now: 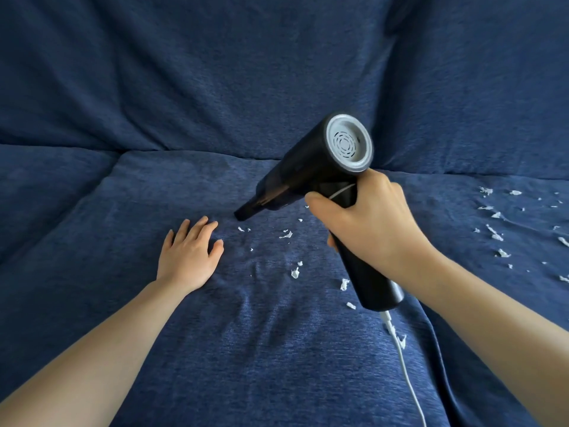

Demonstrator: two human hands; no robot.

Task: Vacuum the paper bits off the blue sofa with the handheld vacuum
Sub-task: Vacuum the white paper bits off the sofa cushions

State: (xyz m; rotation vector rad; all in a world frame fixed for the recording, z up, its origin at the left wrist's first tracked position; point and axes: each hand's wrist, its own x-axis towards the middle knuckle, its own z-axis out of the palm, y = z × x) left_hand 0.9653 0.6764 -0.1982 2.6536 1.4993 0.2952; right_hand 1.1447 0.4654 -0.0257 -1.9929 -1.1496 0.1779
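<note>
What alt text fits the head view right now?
A right hand grips a black handheld vacuum, nozzle down near white paper bits on a blue sofa. The left hand rests flat on the cushion; more bits lie further right.

- From my remote view, the blue sofa (215, 349) filled the frame: a seat cushion in front, the backrest rising behind it, all in dark blue woven fabric with soft creases.
- White paper bits (295, 272) lay scattered over the middle of the seat cushion, small and torn.
- I saw a denser scatter of paper bits on the seat to the right, well apart from the middle group.
- The left hand (187, 257) rested flat on the cushion, fingers (201, 226) spread, just beside the nearest bits.
- A white cable (406, 374) trailed across the cushion's front right.
</note>
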